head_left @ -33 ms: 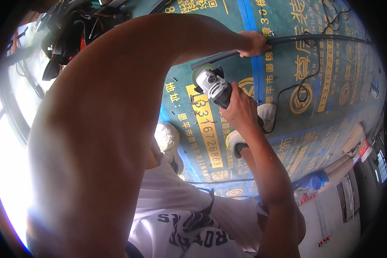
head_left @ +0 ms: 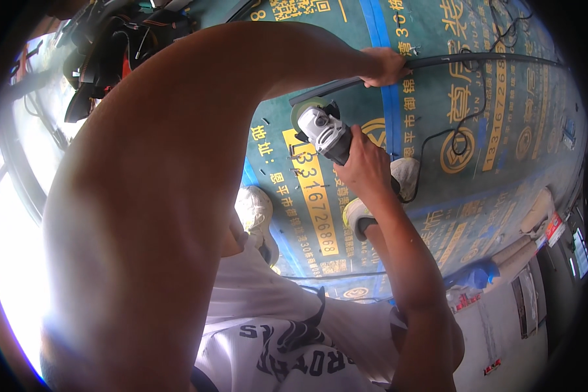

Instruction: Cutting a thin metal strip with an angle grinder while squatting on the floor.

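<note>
My left arm arcs across the picture, and my left hand [head_left: 383, 66] is closed around a long dark bar [head_left: 480, 57] a little above the floor covering. The bar's cut-looking left end lies just beyond an angle grinder [head_left: 326, 134]. Wrapped around the grinder's dark body is my right hand [head_left: 367, 163]. The grinder has a silver-grey head and a pale greenish disc [head_left: 305, 112], close to the bar; whether they touch I cannot tell. My left hand's palm side and part of the bar under it are hidden.
Green printed protective sheeting [head_left: 346, 39] covers the floor, with blue tape [head_left: 391, 111] along its seams. A black cord [head_left: 431, 138] winds across it on the right. My shoes [head_left: 255, 212] stand near the grinder. Dark tool bags [head_left: 104, 65] sit at the far left.
</note>
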`<state>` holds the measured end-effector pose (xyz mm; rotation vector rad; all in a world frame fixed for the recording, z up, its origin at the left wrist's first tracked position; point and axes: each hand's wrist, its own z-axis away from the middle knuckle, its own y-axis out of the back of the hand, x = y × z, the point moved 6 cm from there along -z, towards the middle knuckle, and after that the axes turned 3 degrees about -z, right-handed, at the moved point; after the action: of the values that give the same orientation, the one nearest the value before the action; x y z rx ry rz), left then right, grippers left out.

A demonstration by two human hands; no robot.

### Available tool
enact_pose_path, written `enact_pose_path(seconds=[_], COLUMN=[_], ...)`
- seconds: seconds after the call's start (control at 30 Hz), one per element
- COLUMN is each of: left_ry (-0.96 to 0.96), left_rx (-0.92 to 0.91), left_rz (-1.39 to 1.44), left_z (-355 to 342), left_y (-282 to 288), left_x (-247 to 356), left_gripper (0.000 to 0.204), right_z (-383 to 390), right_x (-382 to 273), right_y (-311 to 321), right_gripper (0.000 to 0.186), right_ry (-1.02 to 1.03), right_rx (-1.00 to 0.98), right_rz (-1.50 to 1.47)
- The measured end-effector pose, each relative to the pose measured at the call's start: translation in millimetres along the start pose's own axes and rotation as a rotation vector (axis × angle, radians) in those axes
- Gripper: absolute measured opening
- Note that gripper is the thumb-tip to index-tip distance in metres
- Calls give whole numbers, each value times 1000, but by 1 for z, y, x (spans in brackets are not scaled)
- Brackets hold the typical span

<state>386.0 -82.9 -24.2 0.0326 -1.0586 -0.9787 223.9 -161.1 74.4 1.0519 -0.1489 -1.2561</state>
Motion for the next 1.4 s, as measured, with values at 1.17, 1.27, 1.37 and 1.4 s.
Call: enact_pose_path(seconds=[1.17,1.27,1.37,1.4], left_ry=[-16,-31,-13,-14], left_rx=[-50,-48,-72,-70], left_rz=[-41,-2,49,52], left_z=[3,4,4,4], left_y=[0,1,0,1], left_x=[2,1,5,5], left_gripper=[50,49,46,46], right_z=[3,3,7,9], right_x=[11,19,38,45], right_y=[12,26,13,11], right_gripper=[54,57,45,45], right_ry=[-26,-28,-308,-308], right_rx=[-149,-220,-568,-569], right_rz=[-120,-328,-888,-885])
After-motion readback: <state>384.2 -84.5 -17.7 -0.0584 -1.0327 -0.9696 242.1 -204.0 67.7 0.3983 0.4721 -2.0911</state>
